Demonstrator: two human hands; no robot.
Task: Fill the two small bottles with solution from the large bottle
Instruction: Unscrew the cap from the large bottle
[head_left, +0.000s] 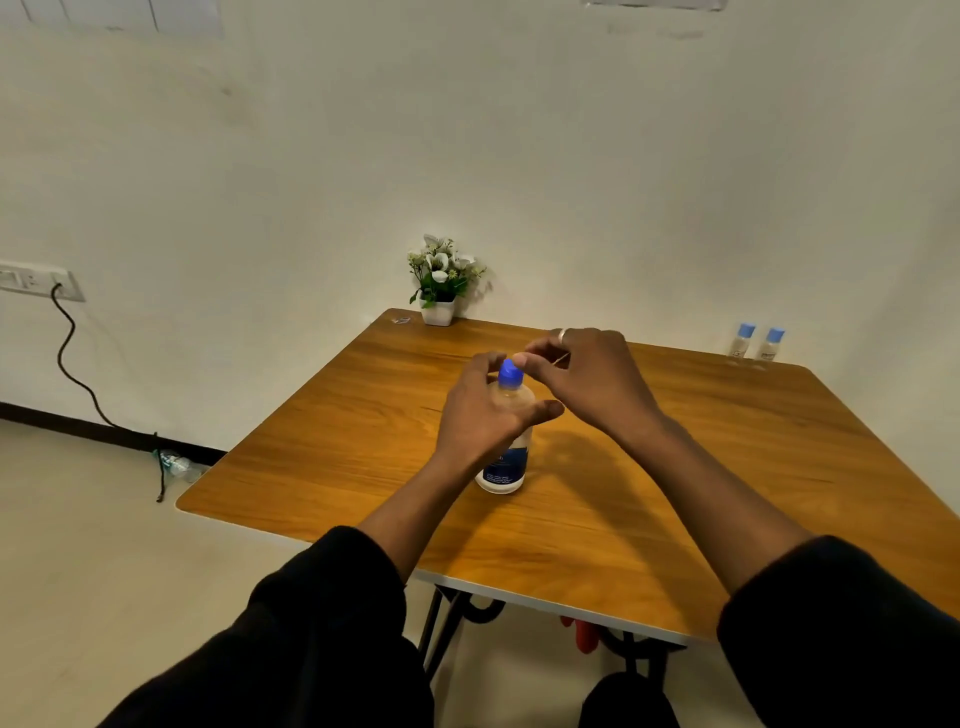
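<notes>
Midway across the tabletop (675, 493), the left grip (483, 410) clasps the upright large bottle (506, 470) round its shoulder, likely steadying it for uncapping. The right grip (587, 374), curled, has its thumb at the blue cap (508, 373); whether it pinches, I cannot tell. Two small bottles (744, 342) stand capped at the far right corner, potted flowers (440, 275) far left, by the wall (571, 182).

Potted flowers (441, 278) stand on the wooden table (332, 441).

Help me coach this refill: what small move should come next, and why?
Probably unscrew the blue cap with the right hand: the left hand grips the upright large bottle, the cap is on, and the right hand is poised at it.
</notes>
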